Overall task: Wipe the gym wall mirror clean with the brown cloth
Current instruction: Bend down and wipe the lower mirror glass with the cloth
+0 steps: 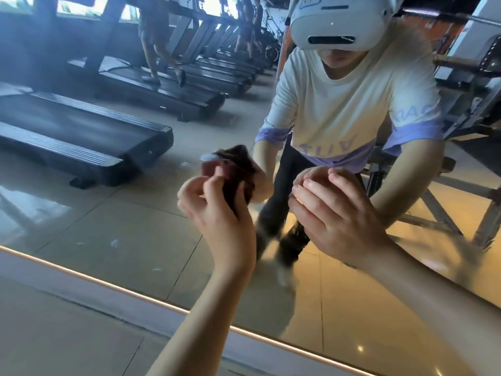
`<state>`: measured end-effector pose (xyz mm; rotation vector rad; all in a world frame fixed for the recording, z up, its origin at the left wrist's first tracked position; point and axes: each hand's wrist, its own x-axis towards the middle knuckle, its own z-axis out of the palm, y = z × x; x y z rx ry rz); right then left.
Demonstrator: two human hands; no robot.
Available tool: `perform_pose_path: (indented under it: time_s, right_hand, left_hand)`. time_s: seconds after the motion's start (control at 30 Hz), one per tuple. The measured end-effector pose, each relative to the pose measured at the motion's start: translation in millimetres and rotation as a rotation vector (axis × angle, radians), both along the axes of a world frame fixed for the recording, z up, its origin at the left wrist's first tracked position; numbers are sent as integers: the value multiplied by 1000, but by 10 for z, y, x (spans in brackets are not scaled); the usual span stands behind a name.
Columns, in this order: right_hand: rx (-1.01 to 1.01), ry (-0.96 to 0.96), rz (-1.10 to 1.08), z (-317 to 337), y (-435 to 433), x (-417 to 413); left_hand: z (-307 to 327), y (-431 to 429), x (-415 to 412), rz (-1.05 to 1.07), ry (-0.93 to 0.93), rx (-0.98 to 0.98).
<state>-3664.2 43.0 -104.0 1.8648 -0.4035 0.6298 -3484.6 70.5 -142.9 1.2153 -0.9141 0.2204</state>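
Glossy beige floor tiles show in the gym wall mirror [108, 213], which fills most of the view. A thin lit copper-coloured strip [108, 284] runs along its lower edge, with a pale band and more tiles [54, 335] below it.

Two hands are raised to the glass. The left hand [217, 221] pinches one brown cloth [235, 185], bunched into a dark wad between thumb and curled fingers. The cloth is up against the mirror and meets its own reflection there. The right hand [333, 213] holds nothing. Its fingers lie side by side, lightly bent, with the tips on the glass just right of the cloth.

The reflection shows one person leaning in, wearing a white headset [336, 23] and a cream T-shirt [339, 104] with lilac hems. A row of black treadmills [81, 131] recedes at upper left. The nearest two are plain, but the farther ones overlap too much to count. At least two people are on them, cut off at the top edge. A metal frame [461, 213] stands at right, partly hidden by the right forearm.

A few small white smears [113, 242] dot the lower glass. The cloth and the reflected legs are blurred.
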Motion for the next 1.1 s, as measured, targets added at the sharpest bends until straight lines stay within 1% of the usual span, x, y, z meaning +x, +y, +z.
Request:
perform_pose_path:
  time_s: [0.07,0.1,0.13,0.17,0.23,0.27,0.3,0.33,0.43,0.47,0.5,0.53,0.57,0.63,0.67,0.7,0.73,0.77,0.83,0.87,0.9,0.93,1.03,1.07,1.1]
  right_hand:
    - [6,12,-14,9,3,8]
    - [14,15,-13,10,8,7]
    - [15,15,-12,10,11,2]
    - [18,11,-8,12,15,-1]
    - [24,6,-3,31,20,2]
    - [29,9,-6,44,23,5]
    - [39,11,-10,53,30,9]
    - [52,5,-13,55,43,14]
    - [96,-35,23,47,97,83]
    - [95,-40,56,74,105,132]
    - [92,-51,94,118,98,186]
    - [95,-74,126,180,78,242]
    - [104,-99,141,248,48,289]
    - [83,-112,95,340,-21,353]
    - [54,-103,55,347,-38,368]
    - [31,-90,28,332,-44,368]
    - [17,-76,18,315,-47,360]
    - [11,-68,13,305,-43,357]
    - [12,-67,20,306,-42,365]
    - [15,-76,32,312,-37,372]
    - [18,-85,43,312,-38,377]
    - [22,-97,50,305,-37,382]
    - [13,-95,38,303,-38,379]
    - [5,-87,27,302,-40,371]
    - [2,-82,18,299,-39,362]
  left_hand:
    - [173,-93,116,72,253,-28]
    - [213,-92,117,97,292,-17]
    - [210,-65,81,106,243,1]
    - [165,-29,35,93,115,18]
    - [42,42,-14,15,-208,20]
    - [8,42,29,-15,-320,22]
    - [20,21,98,-20,-353,27]
    - [59,-6,163,2,-306,28]
    - [282,-87,281,66,94,8]
    - [329,-95,271,82,188,12]
    - [348,-95,245,102,225,18]
    - [336,-85,204,114,205,22]
    - [295,-58,146,112,119,22]
    - [161,24,36,51,-149,17]
    - [112,51,34,11,-245,24]
    - [112,43,90,-2,-274,28]
    - [136,-1,182,25,-227,30]
    - [186,-55,295,74,-95,40]
    - [339,-172,586,165,308,70]
    - [367,-198,677,191,452,99]
    - [359,-194,698,195,485,125]
    - [327,-155,653,173,428,133]
    - [139,32,318,30,66,118]
    - [96,72,261,-14,-25,117]
    - [96,68,262,-30,-76,108]
